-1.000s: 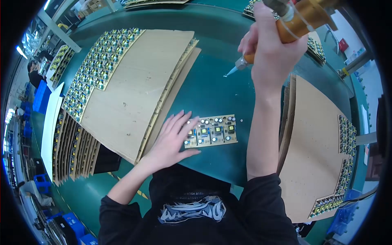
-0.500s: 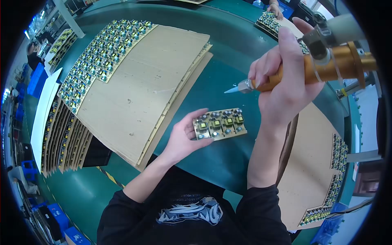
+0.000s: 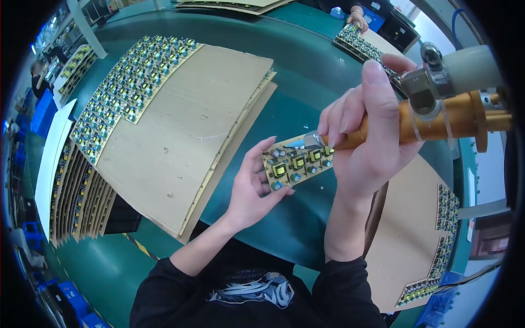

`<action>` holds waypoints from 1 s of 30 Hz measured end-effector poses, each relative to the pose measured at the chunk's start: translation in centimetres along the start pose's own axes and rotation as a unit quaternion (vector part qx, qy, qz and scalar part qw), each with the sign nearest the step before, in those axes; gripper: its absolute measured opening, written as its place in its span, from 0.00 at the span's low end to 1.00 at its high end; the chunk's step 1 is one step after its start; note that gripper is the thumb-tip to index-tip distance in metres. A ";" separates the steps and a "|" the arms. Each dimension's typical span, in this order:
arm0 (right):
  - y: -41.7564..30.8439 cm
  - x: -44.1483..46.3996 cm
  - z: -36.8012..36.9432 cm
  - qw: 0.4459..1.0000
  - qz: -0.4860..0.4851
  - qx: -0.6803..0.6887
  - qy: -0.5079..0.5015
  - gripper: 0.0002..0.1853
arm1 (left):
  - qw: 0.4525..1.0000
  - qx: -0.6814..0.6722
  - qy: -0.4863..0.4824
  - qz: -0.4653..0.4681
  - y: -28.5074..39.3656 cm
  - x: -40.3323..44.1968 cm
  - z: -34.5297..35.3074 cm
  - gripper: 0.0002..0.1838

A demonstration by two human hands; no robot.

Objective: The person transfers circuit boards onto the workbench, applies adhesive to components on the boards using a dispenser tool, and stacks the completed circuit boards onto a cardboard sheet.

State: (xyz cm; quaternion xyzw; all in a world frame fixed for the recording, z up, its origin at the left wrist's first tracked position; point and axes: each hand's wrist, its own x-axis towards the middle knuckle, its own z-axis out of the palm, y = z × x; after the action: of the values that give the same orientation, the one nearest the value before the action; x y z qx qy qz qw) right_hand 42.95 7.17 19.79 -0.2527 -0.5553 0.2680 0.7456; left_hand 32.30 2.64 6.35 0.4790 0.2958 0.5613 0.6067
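Note:
My left hand [image 3: 252, 186] grips a small circuit board [image 3: 298, 163] by its left end, fingers along the top edge and thumb on the lower edge. Yellow-topped transformers and small capacitors stand on the board. Closed around an orange-gold glue dispenser [image 3: 437, 118], my right hand [image 3: 377, 123] is over the board's right end. The dispenser's tapered blue nozzle [image 3: 295, 144] points left, over the board's upper edge; whether it touches a component I cannot tell. A whitish hose fitting [image 3: 470, 68] is clamped alongside the dispenser.
On the left, a cardboard sheet [image 3: 180, 131] bears rows of circuit boards [image 3: 134, 82]. Another cardboard sheet [image 3: 404, 235] on the right has boards [image 3: 447, 208] along its outer edge. Stacked cardboard layers [image 3: 82, 191] stand lower left. A co-worker's hand [image 3: 357, 17] touches boards at the far side.
My right hand has brought the dispenser left and down, so its nozzle now lies over the circuit board. The board has tilted, its right end higher. The head view has shifted slightly.

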 end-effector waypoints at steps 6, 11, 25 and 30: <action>-0.3 -0.6 0.8 1.000 0.011 0.014 0.020 0.16 | 1.000 0.008 0.001 0.019 0.0 0.1 0.2 0.42; -0.3 -0.7 0.9 0.999 0.005 0.025 0.039 0.15 | 0.999 0.032 0.000 0.044 0.1 0.3 0.4 0.42; -1.1 -0.3 0.7 1.000 0.005 -0.010 -0.010 0.18 | 0.997 0.053 0.000 0.049 -0.1 0.4 0.3 0.42; -1.0 -0.1 0.5 1.000 0.011 -0.010 -0.002 0.20 | 0.999 0.043 0.014 0.028 -0.1 -0.2 -0.2 0.42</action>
State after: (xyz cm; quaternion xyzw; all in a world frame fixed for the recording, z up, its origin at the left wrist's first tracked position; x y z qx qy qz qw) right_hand 42.57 6.39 20.48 -0.2657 -0.5564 0.2710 0.7392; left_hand 32.18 2.50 6.14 0.5046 0.3148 0.5714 0.5654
